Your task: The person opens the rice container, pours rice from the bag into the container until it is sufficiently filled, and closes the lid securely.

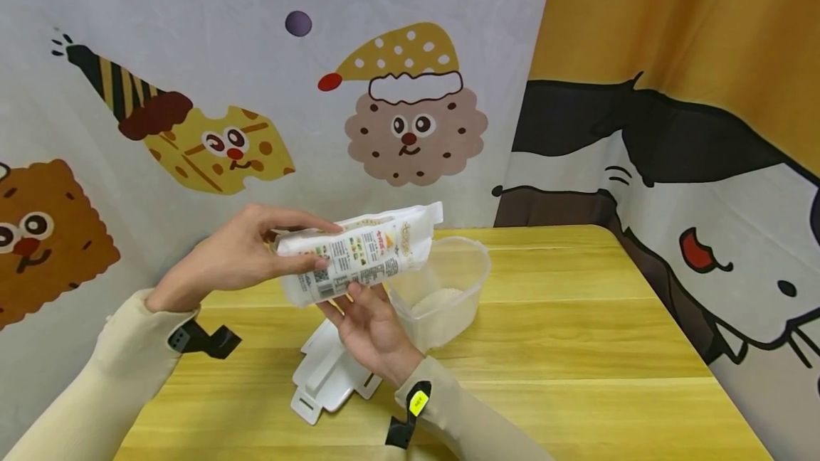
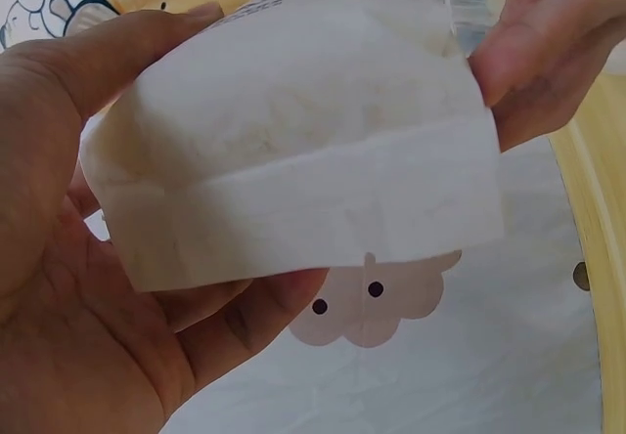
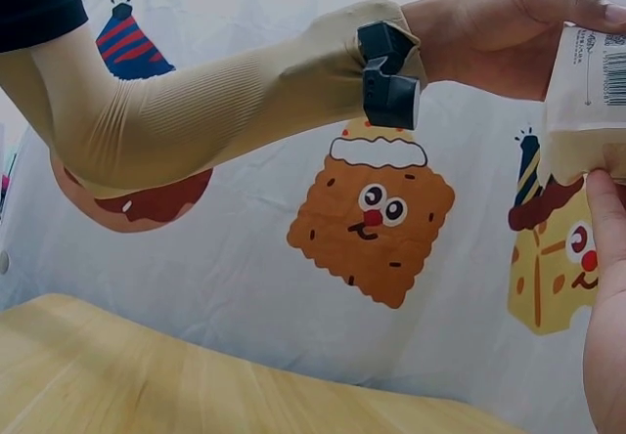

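Observation:
A white printed bag (image 1: pixel 359 251) is held in the air, tilted so that its right end hangs over a clear plastic container (image 1: pixel 472 262). My left hand (image 1: pixel 233 251) grips the bag's left end between thumb and fingers. Under its lower edge, my right hand (image 1: pixel 378 336) holds the bag with the thumb on the printed face; its other fingers are partly hidden. A layer of whitish grains or powder (image 1: pixel 442 301) lies in the container. In the left wrist view the bag's flat sealed end (image 2: pixel 323 204) faces the camera. Whether anything is pouring cannot be seen.
A white plastic lid (image 1: pixel 333 375) lies on the wooden table (image 1: pixel 576 319), left of the container and below the hands. Behind the table hangs a cloth (image 1: pixel 256 34) with cartoon prints, which continues along the right side.

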A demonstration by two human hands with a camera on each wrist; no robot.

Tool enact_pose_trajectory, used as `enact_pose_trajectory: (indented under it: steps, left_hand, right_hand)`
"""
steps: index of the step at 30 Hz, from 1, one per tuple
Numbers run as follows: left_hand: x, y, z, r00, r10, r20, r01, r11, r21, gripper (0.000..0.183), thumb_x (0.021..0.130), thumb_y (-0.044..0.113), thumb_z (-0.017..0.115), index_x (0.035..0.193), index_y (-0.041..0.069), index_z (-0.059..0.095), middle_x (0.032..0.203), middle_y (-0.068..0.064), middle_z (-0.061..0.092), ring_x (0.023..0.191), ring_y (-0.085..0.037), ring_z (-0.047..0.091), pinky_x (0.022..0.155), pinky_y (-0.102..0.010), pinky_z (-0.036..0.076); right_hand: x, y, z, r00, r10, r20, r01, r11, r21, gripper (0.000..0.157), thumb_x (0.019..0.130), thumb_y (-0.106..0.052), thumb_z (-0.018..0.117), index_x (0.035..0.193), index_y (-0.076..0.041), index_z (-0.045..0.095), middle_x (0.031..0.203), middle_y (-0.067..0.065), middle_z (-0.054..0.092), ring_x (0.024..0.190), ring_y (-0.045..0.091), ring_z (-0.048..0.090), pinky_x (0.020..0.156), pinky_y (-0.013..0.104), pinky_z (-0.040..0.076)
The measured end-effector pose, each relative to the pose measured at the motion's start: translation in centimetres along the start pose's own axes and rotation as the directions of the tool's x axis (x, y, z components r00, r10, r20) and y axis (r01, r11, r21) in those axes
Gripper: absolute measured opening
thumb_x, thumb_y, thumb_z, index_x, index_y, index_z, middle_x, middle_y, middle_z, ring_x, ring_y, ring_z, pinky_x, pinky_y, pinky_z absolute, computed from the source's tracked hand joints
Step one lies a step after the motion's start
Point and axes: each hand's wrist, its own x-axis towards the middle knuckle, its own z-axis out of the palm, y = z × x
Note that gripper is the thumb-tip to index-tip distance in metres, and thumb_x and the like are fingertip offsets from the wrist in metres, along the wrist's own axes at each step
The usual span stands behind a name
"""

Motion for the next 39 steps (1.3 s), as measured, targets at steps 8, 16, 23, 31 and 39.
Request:
enact_pose_trajectory:
  steps: [8, 16, 23, 31, 39]
  left_hand:
    - [-0.8, -0.2, -0.2, 0.999, -0.033, 0.014, 0.033, 0.999, -0.039, 0.044, 0.087, 0.024, 0.084, 0.128, 0.033, 0.07, 0.116, 0.003, 0.074, 0.085, -0.016, 0.069, 0.067, -0.03, 0.059]
    - [-1.6, -0.4, -0.3, 0.999, 0.037, -0.04, -0.037, 0.999, 0.001, 0.051, 0.084, 0.019, 0.086, 0.131, 0.03, 0.069, 0.116, 0.007, 0.072, 0.09, -0.012, 0.066, 0.071, -0.028, 0.059]
    - [-1.4, -0.4, -0.3, 0.992, 0.099, -0.076, -0.097, 0.995, 0.028, 0.05, 0.083, 0.014, 0.086, 0.129, 0.027, 0.071, 0.112, 0.009, 0.073, 0.088, -0.01, 0.064, 0.069, -0.027, 0.056]
    - [-1.4, -0.1, -0.4, 0.994, 0.074, -0.075, -0.073, 0.997, 0.023, 0.046, 0.084, 0.015, 0.086, 0.127, 0.028, 0.073, 0.111, 0.009, 0.074, 0.085, -0.011, 0.066, 0.065, -0.027, 0.056]
    - [-1.3, -0.2, -0.3, 0.99, 0.109, -0.084, -0.107, 0.994, 0.034, 0.046, 0.084, 0.013, 0.086, 0.125, 0.027, 0.073, 0.109, 0.009, 0.075, 0.084, -0.009, 0.065, 0.065, -0.027, 0.055]
  right_hand:
    - [0.0, 0.0, 0.1, 1.0, -0.001, -0.006, 0.001, 1.0, 0.007, 0.054, 0.095, -0.017, 0.072, 0.142, -0.036, 0.053, 0.152, -0.007, 0.048, 0.142, 0.016, 0.048, 0.124, 0.037, 0.034]
    - [0.0, -0.2, 0.2, 1.0, -0.012, 0.012, 0.012, 1.0, 0.019, 0.054, 0.095, -0.017, 0.072, 0.143, -0.035, 0.053, 0.152, -0.007, 0.049, 0.141, 0.015, 0.049, 0.124, 0.037, 0.034]
    - [0.2, -0.2, 0.3, 1.0, -0.011, 0.024, 0.011, 1.0, 0.022, 0.051, 0.095, -0.018, 0.073, 0.14, -0.034, 0.055, 0.15, -0.008, 0.05, 0.139, 0.015, 0.049, 0.124, 0.035, 0.034]
    - [0.1, -0.1, 0.2, 0.999, -0.005, 0.042, 0.004, 1.0, 0.029, 0.051, 0.096, -0.018, 0.072, 0.142, -0.032, 0.054, 0.149, -0.008, 0.052, 0.137, 0.014, 0.05, 0.123, 0.035, 0.035]
    - [-0.1, -0.1, 0.2, 0.999, 0.003, 0.037, -0.004, 0.999, 0.037, 0.051, 0.096, -0.017, 0.071, 0.141, -0.032, 0.054, 0.148, -0.008, 0.052, 0.137, 0.013, 0.051, 0.122, 0.034, 0.035]
